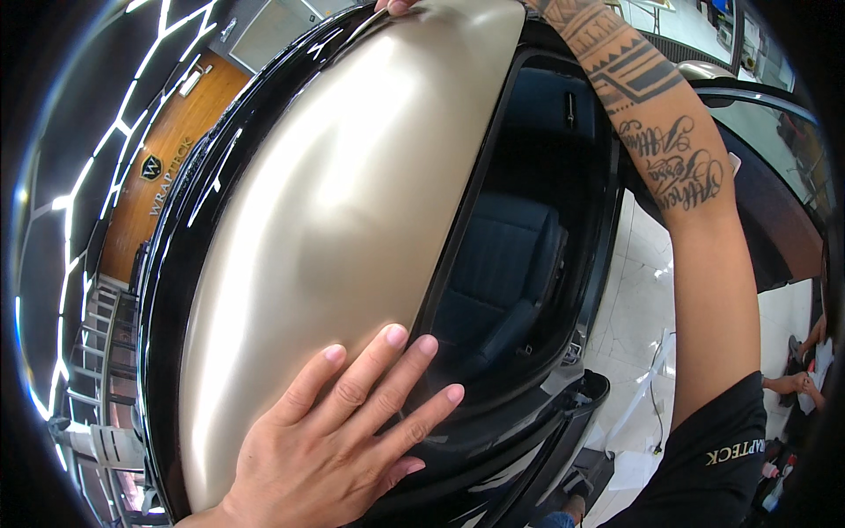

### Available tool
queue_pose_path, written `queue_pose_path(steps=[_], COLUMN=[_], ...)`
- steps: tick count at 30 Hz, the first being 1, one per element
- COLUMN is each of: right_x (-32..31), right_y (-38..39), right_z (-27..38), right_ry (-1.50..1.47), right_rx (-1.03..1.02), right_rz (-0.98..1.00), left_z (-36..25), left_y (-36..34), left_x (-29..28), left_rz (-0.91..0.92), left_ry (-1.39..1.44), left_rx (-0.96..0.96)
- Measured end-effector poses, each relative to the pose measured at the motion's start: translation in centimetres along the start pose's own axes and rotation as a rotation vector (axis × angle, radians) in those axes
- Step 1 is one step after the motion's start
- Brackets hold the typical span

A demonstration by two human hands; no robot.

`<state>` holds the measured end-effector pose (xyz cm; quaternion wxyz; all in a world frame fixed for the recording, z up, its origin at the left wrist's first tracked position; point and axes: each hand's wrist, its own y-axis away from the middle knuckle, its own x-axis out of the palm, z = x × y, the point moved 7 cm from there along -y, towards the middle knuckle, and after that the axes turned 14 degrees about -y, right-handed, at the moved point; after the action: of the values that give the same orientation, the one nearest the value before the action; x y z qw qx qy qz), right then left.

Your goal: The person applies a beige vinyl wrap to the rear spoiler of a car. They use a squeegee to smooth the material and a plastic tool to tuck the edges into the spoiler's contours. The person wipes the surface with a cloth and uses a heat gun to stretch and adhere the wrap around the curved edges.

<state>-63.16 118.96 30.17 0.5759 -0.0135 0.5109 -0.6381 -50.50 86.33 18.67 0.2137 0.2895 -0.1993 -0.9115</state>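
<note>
Left hand [321, 440]: palm down, fingers extended and spread, nothing grasped. Little and ring fingers lie over the satin champagne-gold film [326, 220], index over black bodywork; the film runs from under the hand up to the top edge. Fingertips [399, 5] there meet its far end; owner unclear. Right arm [713, 238] reaches the upper frame; its hand's hold cannot be told. Outward: car cabin [537, 114], containing a dark blue seat [502, 255]; open door [770, 189] farther right.
</note>
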Motion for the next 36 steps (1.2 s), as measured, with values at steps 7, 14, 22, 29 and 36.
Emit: queue_pose_path(steps=[7,14,22,29,36], right_x=[0.5,0.0,-1.7,-1.9,-2.1], right_y=[0.6,0.9,1.0,0.7,1.9], right_z=[-0.4,-1.7,-5.3,-6.4,-6.8], right_ry=[0.002,0.069,0.084,0.006,-0.019], right_rx=[0.055,-0.006,0.06,0.038,0.164], right_rz=[-0.026,-0.014,-0.054,-0.054,-0.121], left_z=[-1.2,-1.8,-1.7,-1.4,-1.1], left_y=[0.7,0.5,-1.0,-1.5,-1.6], left_x=[0.5,0.5,0.7,0.2,-0.5], left_rz=[0.006,0.014,0.036,-0.03,-0.138], left_ry=[0.007,-0.028,0.0,0.124,0.285], left_rx=[-0.005,-0.014,-0.016,-0.007,-0.029])
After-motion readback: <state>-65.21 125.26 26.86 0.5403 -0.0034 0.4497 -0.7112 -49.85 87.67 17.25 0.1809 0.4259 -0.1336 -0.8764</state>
